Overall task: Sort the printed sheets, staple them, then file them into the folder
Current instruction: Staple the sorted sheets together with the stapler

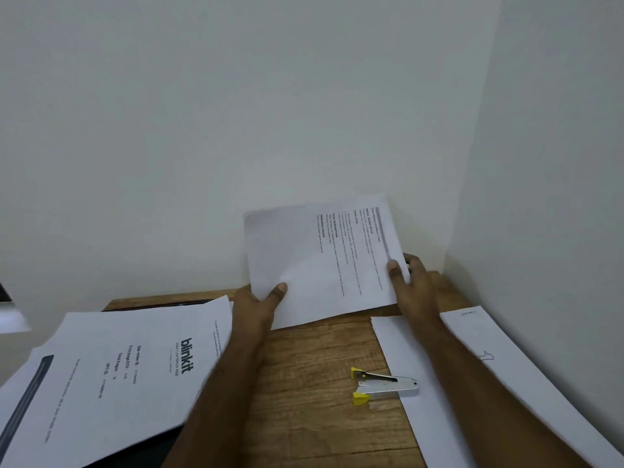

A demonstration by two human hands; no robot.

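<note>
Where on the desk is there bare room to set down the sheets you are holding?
Bare wood runs down the middle of the desk, between the blinkit sheet and the stapler. Loose sheets crowd the right side.

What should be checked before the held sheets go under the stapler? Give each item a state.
1. Both hands grip the held sheets: left hand at the bottom left corner, right hand on the right edge. Ok.
2. Sheet edges squared: an offset edge shows along the right side. Not ok.
3. Stapler within reach: it lies on the wooden table near the right forearm, partly on a white sheet. Ok.
4. Stapler loaded: cannot tell.
5. Blinkit sheet sorted in: it lies apart at left. Cannot tell.
6. Folder ready: a dark edge shows under the blinkit sheet. Cannot tell.
</note>
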